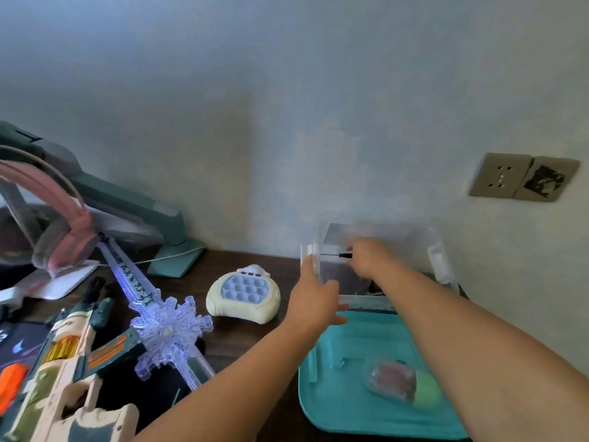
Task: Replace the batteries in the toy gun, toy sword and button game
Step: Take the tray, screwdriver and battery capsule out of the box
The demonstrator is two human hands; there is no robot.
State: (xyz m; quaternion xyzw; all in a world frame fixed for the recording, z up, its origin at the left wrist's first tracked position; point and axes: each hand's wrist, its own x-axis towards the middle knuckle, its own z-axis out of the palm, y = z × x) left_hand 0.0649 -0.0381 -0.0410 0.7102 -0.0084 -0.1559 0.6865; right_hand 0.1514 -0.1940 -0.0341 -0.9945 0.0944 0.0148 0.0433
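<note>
Now, right grip [371,260]: fingers curled on the black handle of a small screwdriver [338,255], held over the open top of the clear box [441,260], thin shaft pointing left
Left grip [314,301]: against the box's near-left corner, one finger straight up along the edge; the blur hides whether I pinch the wall or only lean on it, so I cannot tell
Clear box: at the back right of the desk [242,339], close to the wall, contents too dim to make out
Teal tray [334,393]: just in front of the box, under my right forearm
Packet [393,382]: a blurred clear wrap with reddish and green parts, lying on the tray
Button game [243,293]: cream shell, pale blue bubbles up, on the desk left of my left grip, apart from it
Toy sword [165,330]: clear, lit blue-white, lying aslant left of the game
Toy gun [67,371]: cream and dark green with orange parts, at the near left, beside the sword's hilt
Headphones [68,240]: pink, hung on a white stand at the far left
Wall socket [500,175]: on the wall above and right of the box
</note>
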